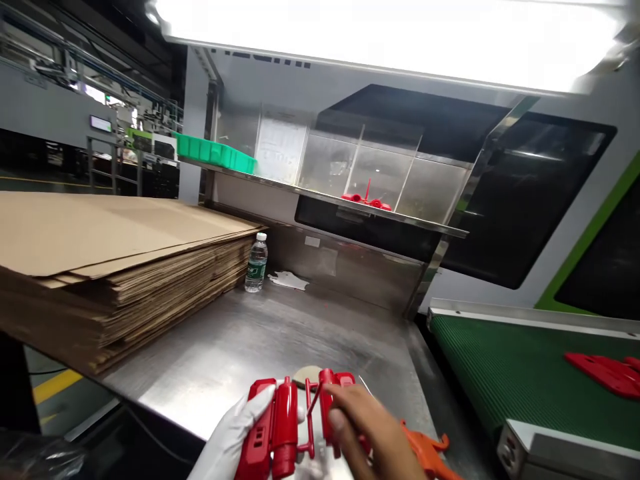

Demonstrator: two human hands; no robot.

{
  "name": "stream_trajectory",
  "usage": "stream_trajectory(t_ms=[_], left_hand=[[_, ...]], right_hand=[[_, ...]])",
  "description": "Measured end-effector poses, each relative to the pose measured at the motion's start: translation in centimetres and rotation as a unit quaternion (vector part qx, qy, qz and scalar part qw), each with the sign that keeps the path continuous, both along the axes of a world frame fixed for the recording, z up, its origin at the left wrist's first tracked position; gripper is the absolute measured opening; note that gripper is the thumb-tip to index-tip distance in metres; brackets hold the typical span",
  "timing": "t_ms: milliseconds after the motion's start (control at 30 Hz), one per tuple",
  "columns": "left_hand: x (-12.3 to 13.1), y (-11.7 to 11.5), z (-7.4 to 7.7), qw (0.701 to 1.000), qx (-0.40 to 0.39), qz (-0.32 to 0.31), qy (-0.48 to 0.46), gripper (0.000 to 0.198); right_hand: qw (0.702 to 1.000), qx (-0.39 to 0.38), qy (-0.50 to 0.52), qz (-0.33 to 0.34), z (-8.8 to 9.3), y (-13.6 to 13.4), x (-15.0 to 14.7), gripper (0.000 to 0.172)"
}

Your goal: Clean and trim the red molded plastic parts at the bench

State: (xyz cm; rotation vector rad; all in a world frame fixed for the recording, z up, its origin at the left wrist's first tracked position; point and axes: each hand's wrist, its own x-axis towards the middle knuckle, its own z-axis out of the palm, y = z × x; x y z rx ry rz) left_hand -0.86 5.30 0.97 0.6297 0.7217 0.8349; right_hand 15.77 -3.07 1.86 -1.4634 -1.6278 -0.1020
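Note:
My left hand (239, 427), in a white glove, is closed around the left side of a red moulded plastic part (286, 427). The part has two cylinders joined by thin red rods. My bare right hand (367, 427) has its fingers bent against the right cylinder and a slanting thin rod; the fingertips partly hide what they grip. An orange object with a hooked end (425, 448) lies just right of that hand, its lower portion cut off by the frame. Behind the red part, a pale round disc (306, 375) is partly covered.
On the metal table (320, 327) stand a cardboard stack (170, 280) and a water bottle (257, 263). Above, a shelf (320, 195) holds a green bin (215, 153) and red parts (367, 201). At right, a green conveyor (525, 373) carries red pieces (605, 372).

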Motion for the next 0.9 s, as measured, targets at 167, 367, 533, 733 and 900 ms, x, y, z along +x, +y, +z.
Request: stream_trajectory(t_ms=[167, 367, 533, 733, 900], left_hand=[[-2.2, -0.4, 0.4, 0.998, -0.061, 0.023, 0.004, 0.019], [-2.0, -0.3, 0.0, 0.998, -0.019, -0.036, 0.057, 0.026], [-2.0, -0.3, 0.5, 0.997, -0.040, -0.052, 0.042, 0.025], [-2.4, -0.8, 1.9, 0.993, -0.066, -0.068, -0.069, 0.055], [-1.7, -1.2, 2.6, 0.970, -0.112, -0.104, -0.190, 0.029]], right_hand=[[0.904, -0.137, 0.405, -0.014, 0.5, -2.9, 2.9, 0.065], [0.696, -0.215, 0.634, 0.258, -1.5, -3.5, 1.3, 0.066], [0.687, -0.198, 0.661, 0.227, -1.4, -4.1, 1.0, 0.046], [0.610, -0.142, 0.772, 0.102, -0.9, -4.5, 1.1, 0.035], [0.608, -0.148, 0.774, 0.091, -0.1, -4.7, 1.8, 0.031]])
